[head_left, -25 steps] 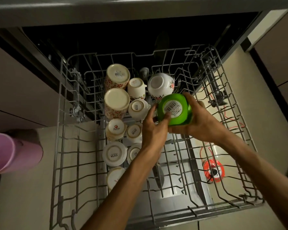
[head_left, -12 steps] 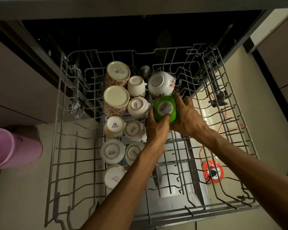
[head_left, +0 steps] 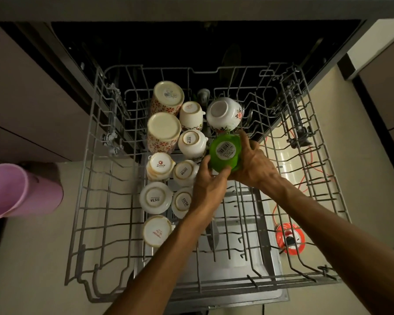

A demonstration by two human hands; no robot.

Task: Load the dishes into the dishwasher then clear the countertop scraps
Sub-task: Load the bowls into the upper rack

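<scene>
Both hands grip an upside-down green bowl (head_left: 224,153) over the pulled-out dishwasher rack (head_left: 93,169), the right hand (head_left: 253,164) curled round its side at 3 o'clock, the left hand (head_left: 208,183) pinching its rim at 7 o'clock, apparently to seat it mouth-down for draining. It sits just below the floral bowl (head_left: 224,113). Its barcode sticker is unreadable; neighbouring cups (head_left: 155,197) read "SISTA" and "Somny".
</scene>
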